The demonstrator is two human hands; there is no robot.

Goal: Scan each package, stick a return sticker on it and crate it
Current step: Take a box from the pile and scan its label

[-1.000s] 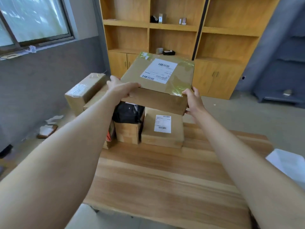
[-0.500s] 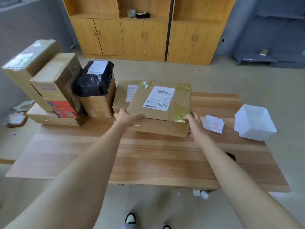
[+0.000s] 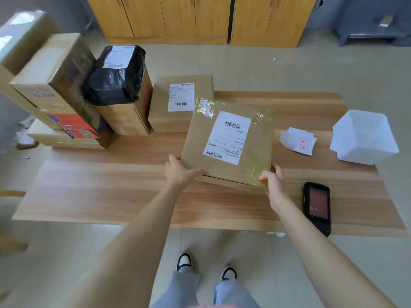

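Note:
A flat brown cardboard package [image 3: 200, 143] with a white barcode label and yellowish tape lies on the wooden table [image 3: 111, 192], its near edge slightly raised. My left hand [image 3: 181, 172] grips its near left corner, thumb on top. My right hand [image 3: 274, 181] grips its near right corner. A black handheld scanner [image 3: 317, 206] lies on the table to the right of my right hand. A small stack of white return stickers with red print [image 3: 299, 141] lies right of the package.
More packages stand at the table's back left: a labelled brown box [image 3: 162, 107], a black bag parcel [image 3: 115, 78] on a carton, and stacked cartons [image 3: 53, 85]. A white paper container [image 3: 364, 136] sits at the right. Wooden cabinets [image 3: 200, 18] stand beyond.
The package came down from chest height off the pile and towards me onto the table. The view tilted down, bringing the scanner and my feet into sight.

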